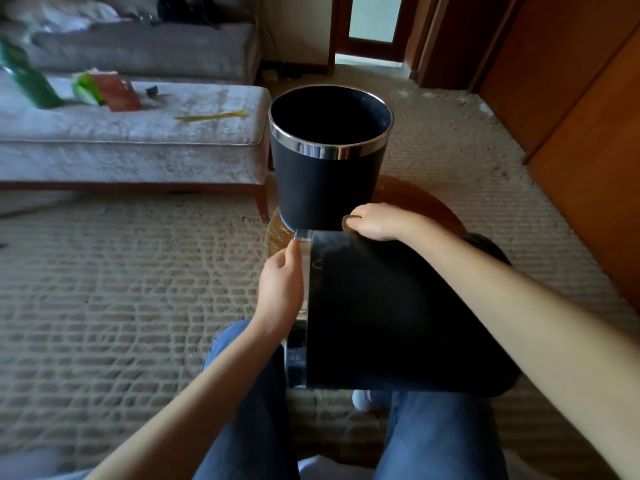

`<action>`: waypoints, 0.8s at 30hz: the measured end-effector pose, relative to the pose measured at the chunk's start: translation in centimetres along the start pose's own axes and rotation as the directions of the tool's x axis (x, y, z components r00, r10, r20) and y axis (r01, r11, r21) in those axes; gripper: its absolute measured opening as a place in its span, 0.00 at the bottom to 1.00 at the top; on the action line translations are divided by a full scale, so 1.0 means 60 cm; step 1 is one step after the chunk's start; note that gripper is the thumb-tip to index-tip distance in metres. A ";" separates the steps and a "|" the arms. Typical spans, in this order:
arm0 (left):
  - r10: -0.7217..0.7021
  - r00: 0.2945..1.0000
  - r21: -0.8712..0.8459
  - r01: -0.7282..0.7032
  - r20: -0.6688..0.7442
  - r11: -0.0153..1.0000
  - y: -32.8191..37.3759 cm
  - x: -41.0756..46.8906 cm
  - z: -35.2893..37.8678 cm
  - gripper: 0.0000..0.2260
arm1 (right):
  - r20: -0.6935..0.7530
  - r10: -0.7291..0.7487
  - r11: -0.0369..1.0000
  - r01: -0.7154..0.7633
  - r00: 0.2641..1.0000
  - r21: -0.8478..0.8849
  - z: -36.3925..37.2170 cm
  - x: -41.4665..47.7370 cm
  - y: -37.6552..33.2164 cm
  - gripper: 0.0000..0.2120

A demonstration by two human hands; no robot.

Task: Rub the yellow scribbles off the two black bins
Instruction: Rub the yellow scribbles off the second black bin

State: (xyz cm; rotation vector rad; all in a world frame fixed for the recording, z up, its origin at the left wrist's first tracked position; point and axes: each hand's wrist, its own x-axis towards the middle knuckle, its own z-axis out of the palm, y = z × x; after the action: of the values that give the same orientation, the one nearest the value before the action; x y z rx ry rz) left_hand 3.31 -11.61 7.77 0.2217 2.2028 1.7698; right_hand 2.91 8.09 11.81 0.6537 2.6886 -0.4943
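One black round chrome-rimmed bin (398, 306) lies sideways on our lap. We steady it with our left hand (280, 289) flat against its rim, while our right hand (377, 223) pinches a small brownish pad (347, 223) to rub. The other black bin (329, 168) waits upright beyond.
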 end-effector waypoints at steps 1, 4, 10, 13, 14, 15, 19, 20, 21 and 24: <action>0.001 1.000 0.004 -0.001 -0.003 1.000 0.002 0.003 0.001 0.17 | -0.047 -0.049 0.999 0.050 0.998 0.021 0.007 -0.012 -0.003 0.19; 0.005 1.000 -0.005 -0.005 -0.008 1.000 -0.002 0.009 0.005 0.17 | -0.264 -0.301 0.945 0.324 0.916 0.048 0.050 -0.104 -0.012 0.21; -0.065 0.995 -0.153 0.076 0.075 0.985 -0.012 0.021 0.000 0.21 | -0.295 -0.739 0.669 0.611 0.606 -0.423 0.156 -0.235 -0.008 0.25; -0.004 0.998 -0.194 0.017 0.070 0.981 -0.022 0.008 -0.002 0.23 | -0.344 -0.703 0.711 0.625 0.623 -0.322 0.131 -0.209 -0.018 0.26; 0.013 0.998 -0.207 -0.002 0.054 0.978 -0.024 0.001 -0.002 0.23 | -0.349 -0.646 0.763 0.596 0.679 -0.251 0.114 -0.192 -0.030 0.26; 0.025 0.999 -0.210 -0.015 0.041 0.978 -0.025 -0.003 -0.002 0.21 | -0.331 -0.566 0.822 0.544 0.755 -0.168 0.095 -0.170 -0.043 0.25; 0.022 0.997 -0.182 -0.007 0.076 0.983 -0.033 -0.009 -0.005 0.24 | -0.071 -0.203 0.977 0.207 0.977 0.048 0.038 -0.037 -0.076 0.20; 0.009 0.997 -0.163 0.003 0.075 0.987 -0.034 -0.007 -0.006 0.26 | -0.033 -0.144 0.986 0.147 0.989 0.075 0.030 -0.013 -0.084 0.18; 0.004 0.998 -0.146 0.006 0.067 0.989 -0.032 -0.005 -0.006 0.25 | -0.011 -0.103 0.989 0.104 0.995 0.102 0.028 0.004 -0.087 0.17; -0.029 0.998 -0.092 0.033 0.050 0.995 -0.020 0.011 0.000 0.23 | -0.098 -0.137 0.982 0.148 0.986 0.116 0.035 -0.003 -0.084 0.08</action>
State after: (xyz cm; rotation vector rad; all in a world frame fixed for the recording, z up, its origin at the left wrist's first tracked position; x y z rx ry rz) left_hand 2.74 -11.70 6.51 0.2058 2.0739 1.8253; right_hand 1.04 2.95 11.29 0.5295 2.8210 -0.6885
